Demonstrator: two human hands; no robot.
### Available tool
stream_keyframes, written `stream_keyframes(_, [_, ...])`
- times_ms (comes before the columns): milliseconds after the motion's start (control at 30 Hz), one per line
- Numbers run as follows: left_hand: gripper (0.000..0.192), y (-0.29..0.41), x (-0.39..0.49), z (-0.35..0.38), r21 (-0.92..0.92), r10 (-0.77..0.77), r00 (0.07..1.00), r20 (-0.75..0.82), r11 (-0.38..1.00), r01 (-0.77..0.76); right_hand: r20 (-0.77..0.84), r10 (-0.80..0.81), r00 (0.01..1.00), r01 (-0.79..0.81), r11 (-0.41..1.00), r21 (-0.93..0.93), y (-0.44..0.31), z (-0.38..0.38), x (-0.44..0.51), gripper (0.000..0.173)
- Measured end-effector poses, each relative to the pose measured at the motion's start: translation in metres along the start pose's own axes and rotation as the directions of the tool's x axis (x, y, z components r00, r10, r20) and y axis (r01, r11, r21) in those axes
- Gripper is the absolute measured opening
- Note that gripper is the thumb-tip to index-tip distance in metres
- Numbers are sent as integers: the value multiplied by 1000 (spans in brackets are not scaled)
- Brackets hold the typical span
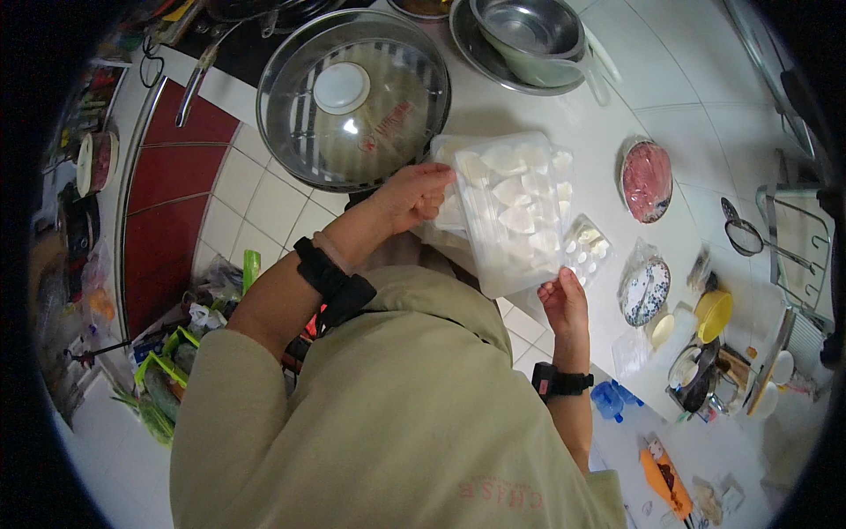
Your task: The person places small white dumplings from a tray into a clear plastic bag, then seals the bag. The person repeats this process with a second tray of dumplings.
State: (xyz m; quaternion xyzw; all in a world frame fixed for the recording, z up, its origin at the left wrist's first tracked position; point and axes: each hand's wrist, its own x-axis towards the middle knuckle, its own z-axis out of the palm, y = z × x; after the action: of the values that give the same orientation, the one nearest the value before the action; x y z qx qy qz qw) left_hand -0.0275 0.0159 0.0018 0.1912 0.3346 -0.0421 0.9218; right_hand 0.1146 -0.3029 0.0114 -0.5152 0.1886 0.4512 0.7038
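Note:
A translucent plastic container (512, 225) holding pale, folded pieces that look like dumplings is tilted in front of me. My left hand (416, 195) pinches its left edge near the top. My right hand (566, 299) grips its lower right corner between thumb and fingers. Behind and partly beneath it shows another translucent container (449, 145) with similar pieces, mostly hidden. A small tray of pale pieces (587, 250) lies on the counter just right of the held container. To the upper left stands a large round pan with a glass lid (396, 86) and white knob.
Steel bowls (529, 30) stand at the counter's back. On the right are a plastic-wrapped dish of pink ground meat (646, 180), a covered patterned dish (644, 291) and a yellow bowl (714, 316). Bagged vegetables (162, 390) lie at lower left, beyond red cabinet doors (173, 205).

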Motion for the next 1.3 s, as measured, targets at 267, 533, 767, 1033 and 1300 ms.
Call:
stream_keyframes(267, [33, -51, -36, 25, 787, 11, 998, -65, 616, 44, 70, 75, 995, -74, 997, -13, 13, 19, -1, 13])
stream_keyframes(533, [30, -83, -62, 35, 738, 51, 957, -284, 649, 184, 199, -7, 980, 18, 998, -56, 24, 26, 0, 12])
stream_keyframes(767, [21, -105, -65, 25, 380, 44, 948, -315, 921, 83, 318, -12, 948, 47, 994, -102, 26, 22, 7, 12])
stream_keyframes(1033, [12, -115, -59, 2, -161, 0, 999, 49, 987, 8, 291, -7, 957, 24, 998, -55, 31, 22, 12, 12])
stream_keyframes(1300, [23, -102, -62, 29, 465, -8, 956, -294, 872, 150, 194, 113, 974, -73, 977, -203, 20, 41, -5, 15])
